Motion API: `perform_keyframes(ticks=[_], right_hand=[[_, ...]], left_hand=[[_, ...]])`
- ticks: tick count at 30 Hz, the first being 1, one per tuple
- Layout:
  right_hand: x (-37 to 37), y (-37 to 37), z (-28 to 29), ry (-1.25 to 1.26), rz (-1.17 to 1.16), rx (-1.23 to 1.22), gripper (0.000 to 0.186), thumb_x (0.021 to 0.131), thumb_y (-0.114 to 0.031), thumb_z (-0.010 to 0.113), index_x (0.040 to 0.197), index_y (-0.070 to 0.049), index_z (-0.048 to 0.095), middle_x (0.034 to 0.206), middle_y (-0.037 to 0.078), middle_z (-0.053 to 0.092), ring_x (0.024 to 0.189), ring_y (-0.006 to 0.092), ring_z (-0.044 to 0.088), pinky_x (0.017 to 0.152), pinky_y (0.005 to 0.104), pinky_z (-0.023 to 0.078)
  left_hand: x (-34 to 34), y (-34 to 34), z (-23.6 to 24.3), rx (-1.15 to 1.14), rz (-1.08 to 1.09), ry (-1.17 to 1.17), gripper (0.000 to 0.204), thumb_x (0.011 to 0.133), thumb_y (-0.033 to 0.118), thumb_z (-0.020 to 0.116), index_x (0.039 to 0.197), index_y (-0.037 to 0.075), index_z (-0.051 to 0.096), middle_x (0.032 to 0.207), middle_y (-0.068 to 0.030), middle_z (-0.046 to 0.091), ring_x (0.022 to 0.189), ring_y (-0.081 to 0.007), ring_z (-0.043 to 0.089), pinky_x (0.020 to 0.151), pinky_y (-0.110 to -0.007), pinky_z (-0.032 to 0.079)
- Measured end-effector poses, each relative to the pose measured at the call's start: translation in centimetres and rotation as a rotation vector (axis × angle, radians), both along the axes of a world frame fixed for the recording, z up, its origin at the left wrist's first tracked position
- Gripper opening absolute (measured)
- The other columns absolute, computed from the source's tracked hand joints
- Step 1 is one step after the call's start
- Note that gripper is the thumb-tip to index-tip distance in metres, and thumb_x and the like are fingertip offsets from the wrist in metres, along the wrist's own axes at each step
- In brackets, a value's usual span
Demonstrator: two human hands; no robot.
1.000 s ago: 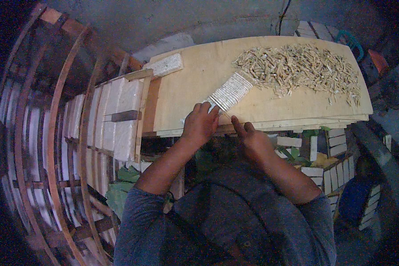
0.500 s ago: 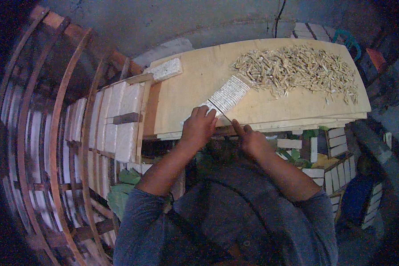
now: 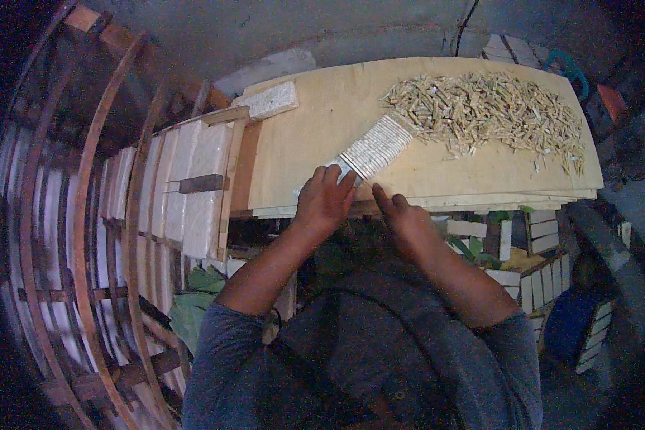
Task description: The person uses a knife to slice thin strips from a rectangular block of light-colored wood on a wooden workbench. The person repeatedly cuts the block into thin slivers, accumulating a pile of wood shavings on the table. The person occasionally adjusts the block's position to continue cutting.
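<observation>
Mid-slice, I reckon: my right hand (image 3: 408, 221) grips a knife (image 3: 349, 163) across the slab (image 3: 381, 145) mid-frame, left hand (image 3: 325, 198) holding its lower-left end. Next stroke needs steadiness.

Beyond the left hand (image 3: 324, 202) and right hand (image 3: 407, 226), a pale wooden counter (image 3: 315, 122) stretches to both sides, layered boards along its near edge. Behind it, farther from the hands, stands a dull grey wall (image 3: 380, 25), with a dark cable (image 3: 468, 20) hanging down it. Well to the left of the left hand rises a rack (image 3: 107, 100) of brown wooden bars. Far right of the right hand, past the counter's end, sits a teal object (image 3: 575, 70), its kind unclear. The light is dim, brightest over the counter.
</observation>
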State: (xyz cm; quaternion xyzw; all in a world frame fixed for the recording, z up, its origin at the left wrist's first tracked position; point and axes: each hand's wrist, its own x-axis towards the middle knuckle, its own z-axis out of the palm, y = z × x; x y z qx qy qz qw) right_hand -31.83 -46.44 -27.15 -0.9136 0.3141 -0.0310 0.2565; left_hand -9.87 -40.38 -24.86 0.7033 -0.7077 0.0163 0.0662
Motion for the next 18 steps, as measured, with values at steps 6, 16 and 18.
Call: perform_keyframes(ticks=[6,16,18], right_hand=[[2.1,-1.7,-2.0,0.053,-0.024,0.137,0.079,0.093,-0.016,0.06,0.166,-0.018,0.029,0.122,0.029,0.063,0.093,0.0476,0.071,0.082,0.0563,0.059],[-1.4,0.6,-0.8,-0.025,-0.068,0.075,0.086,0.092,-0.017,0.063,0.168,-0.025,0.024,0.125,0.03,0.063,0.09,0.0487,0.072,0.078,0.0557,0.06],[-1.3,1.1,0.2,-0.006,-0.069,0.052,0.085,0.092,-0.016,0.063,0.168,-0.023,0.025,0.123,0.03,0.063,0.089,0.0493,0.071,0.077,0.0558,0.06]], left_hand=[[0.0,0.1,-0.4,-0.107,-0.016,-0.074,0.029,0.092,0.022,0.072,0.119,0.012,0.067,0.105,-0.012,0.061,0.102,-0.034,0.062,0.076,-0.047,0.058],[0.3,0.2,0.7,-0.007,0.007,-0.012,0.029,0.092,0.022,0.071,0.118,0.01,0.065,0.114,-0.0144,0.065,0.109,-0.0375,0.062,0.086,-0.05,0.059],[0.2,0.3,1.0,-0.017,-0.001,0.002,0.03,0.092,0.022,0.071,0.119,0.01,0.065,0.112,-0.0143,0.064,0.107,-0.0375,0.062,0.085,-0.049,0.059]])
